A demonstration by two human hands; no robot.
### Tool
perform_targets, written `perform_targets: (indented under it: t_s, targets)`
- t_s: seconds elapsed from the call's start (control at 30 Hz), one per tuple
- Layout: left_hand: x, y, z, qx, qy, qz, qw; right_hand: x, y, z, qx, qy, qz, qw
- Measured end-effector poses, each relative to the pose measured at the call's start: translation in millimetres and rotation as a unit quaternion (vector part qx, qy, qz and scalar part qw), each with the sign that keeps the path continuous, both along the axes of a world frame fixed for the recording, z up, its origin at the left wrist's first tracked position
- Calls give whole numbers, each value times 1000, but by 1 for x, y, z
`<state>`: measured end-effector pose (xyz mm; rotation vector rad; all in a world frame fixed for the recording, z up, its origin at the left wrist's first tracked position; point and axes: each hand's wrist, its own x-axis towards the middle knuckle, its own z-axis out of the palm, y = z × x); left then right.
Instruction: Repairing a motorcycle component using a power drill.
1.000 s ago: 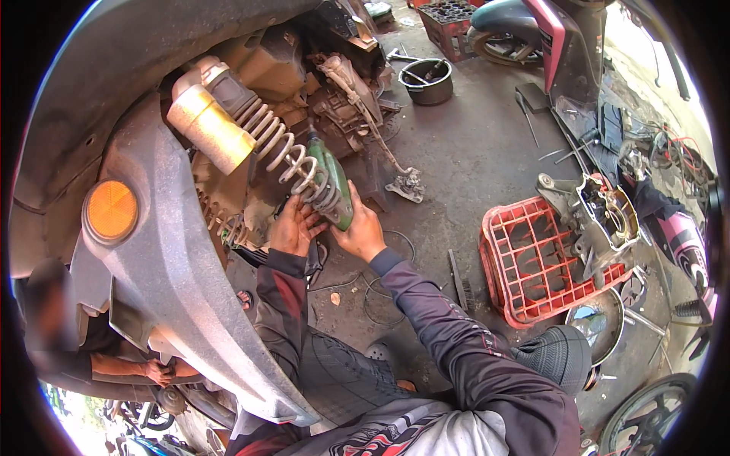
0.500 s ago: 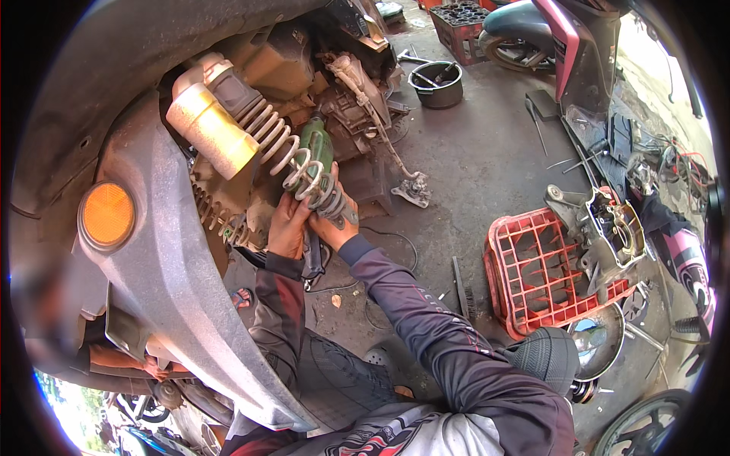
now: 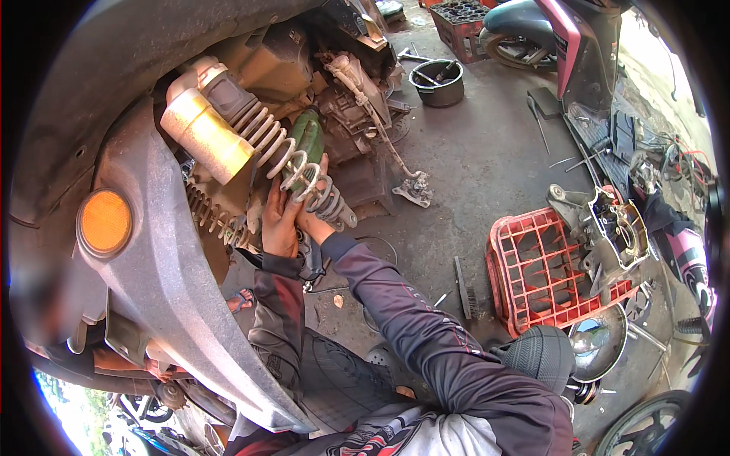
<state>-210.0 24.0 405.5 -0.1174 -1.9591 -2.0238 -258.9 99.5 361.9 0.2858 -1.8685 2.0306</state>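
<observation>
Green tool (image 3: 307, 137), dull and rounded, shows behind the coil spring (image 3: 261, 131).

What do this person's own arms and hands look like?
Both hands, left and right, are bare, with no gloves. The long left sleeve is dark with deep red patches; the right sleeve looks dark bluish-purple, with pale lettering along the forearm. The left cuff is black, the right cuff dark navy.
</observation>
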Motion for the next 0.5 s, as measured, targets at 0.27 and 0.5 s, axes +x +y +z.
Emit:
perform_targets:
  t_s: [0.27, 0.5]
  targets:
    - [-1, 25, 2, -34, 35, 27, 998, -15, 18, -18, 6, 56, 1, 998]
    - [-1, 21, -4, -11, 25, 41, 999, -4, 25, -25, 27, 43, 13, 999]
